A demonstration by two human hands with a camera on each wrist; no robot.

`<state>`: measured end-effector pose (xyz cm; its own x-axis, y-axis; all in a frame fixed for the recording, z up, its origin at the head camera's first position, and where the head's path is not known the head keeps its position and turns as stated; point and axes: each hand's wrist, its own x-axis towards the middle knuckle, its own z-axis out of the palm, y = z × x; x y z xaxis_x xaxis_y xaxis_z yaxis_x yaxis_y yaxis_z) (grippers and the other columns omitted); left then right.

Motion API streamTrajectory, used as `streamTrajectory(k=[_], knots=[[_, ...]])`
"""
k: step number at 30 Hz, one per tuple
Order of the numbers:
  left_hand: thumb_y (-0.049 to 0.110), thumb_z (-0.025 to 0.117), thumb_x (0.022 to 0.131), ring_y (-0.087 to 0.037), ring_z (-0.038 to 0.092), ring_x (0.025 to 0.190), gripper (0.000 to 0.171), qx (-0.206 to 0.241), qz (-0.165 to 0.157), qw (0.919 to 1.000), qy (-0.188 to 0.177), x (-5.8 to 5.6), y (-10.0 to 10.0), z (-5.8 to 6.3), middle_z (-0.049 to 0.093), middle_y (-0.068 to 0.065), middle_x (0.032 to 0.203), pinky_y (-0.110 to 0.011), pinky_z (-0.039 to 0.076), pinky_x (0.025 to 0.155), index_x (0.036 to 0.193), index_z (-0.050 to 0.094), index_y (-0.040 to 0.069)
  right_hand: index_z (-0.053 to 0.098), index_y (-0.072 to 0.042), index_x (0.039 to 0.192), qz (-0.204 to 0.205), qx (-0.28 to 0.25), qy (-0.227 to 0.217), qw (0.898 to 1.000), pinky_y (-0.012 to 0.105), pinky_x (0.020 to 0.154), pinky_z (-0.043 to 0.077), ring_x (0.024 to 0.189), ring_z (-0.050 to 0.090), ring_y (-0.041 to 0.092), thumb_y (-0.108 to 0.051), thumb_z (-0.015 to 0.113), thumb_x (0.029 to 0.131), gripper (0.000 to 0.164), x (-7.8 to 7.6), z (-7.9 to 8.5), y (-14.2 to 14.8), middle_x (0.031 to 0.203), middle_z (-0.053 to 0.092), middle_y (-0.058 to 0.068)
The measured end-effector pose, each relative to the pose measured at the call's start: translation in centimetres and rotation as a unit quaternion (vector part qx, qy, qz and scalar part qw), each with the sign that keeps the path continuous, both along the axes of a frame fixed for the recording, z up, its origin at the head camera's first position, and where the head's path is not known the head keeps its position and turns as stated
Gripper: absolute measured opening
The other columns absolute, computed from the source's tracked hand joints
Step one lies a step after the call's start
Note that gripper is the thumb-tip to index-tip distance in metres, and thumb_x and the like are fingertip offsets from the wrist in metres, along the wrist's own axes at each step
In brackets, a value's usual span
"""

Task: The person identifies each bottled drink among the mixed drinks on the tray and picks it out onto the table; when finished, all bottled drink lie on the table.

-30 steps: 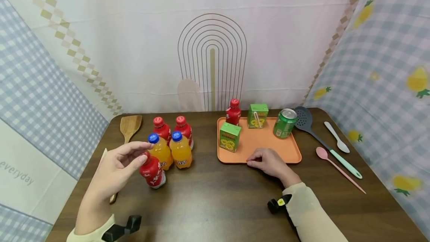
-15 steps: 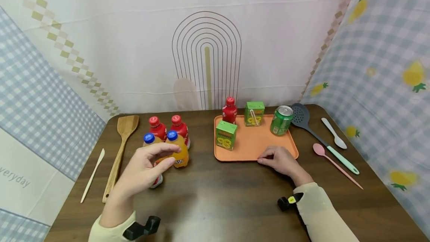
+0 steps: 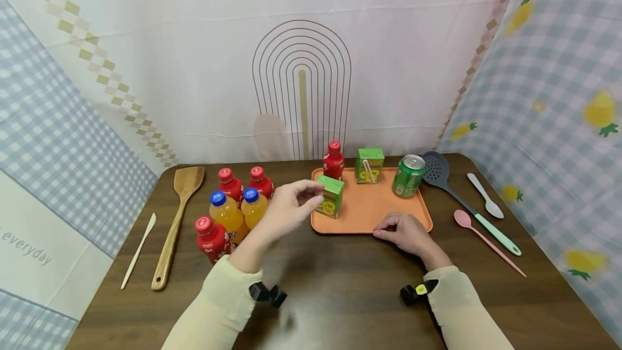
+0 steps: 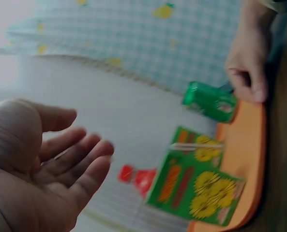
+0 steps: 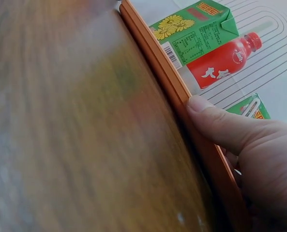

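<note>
My left hand (image 3: pixel 291 204) hovers at the left side of the orange tray (image 3: pixel 371 212), fingers loosely bent and nothing in them. Its fingertips overlap the front green juice box (image 3: pixel 333 199) in the head view; in the left wrist view a gap shows between hand and box. My right hand (image 3: pixel 405 234) pinches the tray's front rim, thumb (image 5: pixel 208 110) on the outer side and fingers mostly hidden behind it. Also on the tray are a red bottle (image 3: pixel 333 163), a second juice box (image 3: pixel 369 166) with a straw, and a green can (image 3: pixel 409 176).
Left of the tray stand two orange-drink bottles (image 3: pixel 226 215) and several red bottles (image 3: pixel 210 239). A wooden spatula (image 3: pixel 181 199) and a white knife (image 3: pixel 138 251) lie far left. At right lie a grey skimmer (image 3: pixel 437 169), a white spoon (image 3: pixel 486 196) and a pink spoon (image 3: pixel 464 219).
My left hand has left the front red bottle, which stays standing on the table, and moved right to the tray's juice box. My right hand has shifted slightly right along the tray rim.
</note>
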<state>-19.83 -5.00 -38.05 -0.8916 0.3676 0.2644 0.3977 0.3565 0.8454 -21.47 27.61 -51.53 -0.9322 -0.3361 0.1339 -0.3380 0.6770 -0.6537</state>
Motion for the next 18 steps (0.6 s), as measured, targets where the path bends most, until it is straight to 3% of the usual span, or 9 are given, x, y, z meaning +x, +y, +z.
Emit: streamTrajectory(k=[8,13,18], knots=[[0.021,0.066,0.092,-0.013,0.059,0.090,0.027,-0.030,0.081,0.9948,0.054,-5.4,5.2,-0.7,0.066,-0.005,0.106,-0.030,0.052,0.076,0.116,0.067,0.007,0.075,-0.035,0.080,-0.005,-0.007,0.002,1.000,0.027,0.073,0.049,0.078,0.060,0.003,-0.041,0.075,0.081,0.006,0.1,-0.1,0.2,0.080,0.065,-0.019],[0.026,0.067,0.091,-0.018,0.058,0.096,0.031,-0.079,0.157,0.9816,0.075,-8.0,6.4,-0.5,0.062,-0.005,0.110,-0.034,0.049,0.079,0.117,0.067,0.010,0.074,-0.036,0.081,-0.002,-0.004,-0.003,1.000,0.027,0.074,0.050,0.079,0.060,0.003,-0.041,0.075,0.082,0.005,0.1,-0.2,-0.1,0.081,0.065,-0.019],[0.030,0.067,0.089,-0.018,0.055,0.100,0.038,-0.097,0.179,0.9757,0.081,-10.2,7.0,0.2,0.058,-0.006,0.115,-0.035,0.049,0.082,0.122,0.064,0.011,0.074,-0.037,0.080,-0.008,0.000,-0.002,1.000,0.028,0.075,0.050,0.079,0.060,0.002,-0.043,0.074,0.081,0.007,0.0,0.0,0.0,0.080,0.064,-0.020]])
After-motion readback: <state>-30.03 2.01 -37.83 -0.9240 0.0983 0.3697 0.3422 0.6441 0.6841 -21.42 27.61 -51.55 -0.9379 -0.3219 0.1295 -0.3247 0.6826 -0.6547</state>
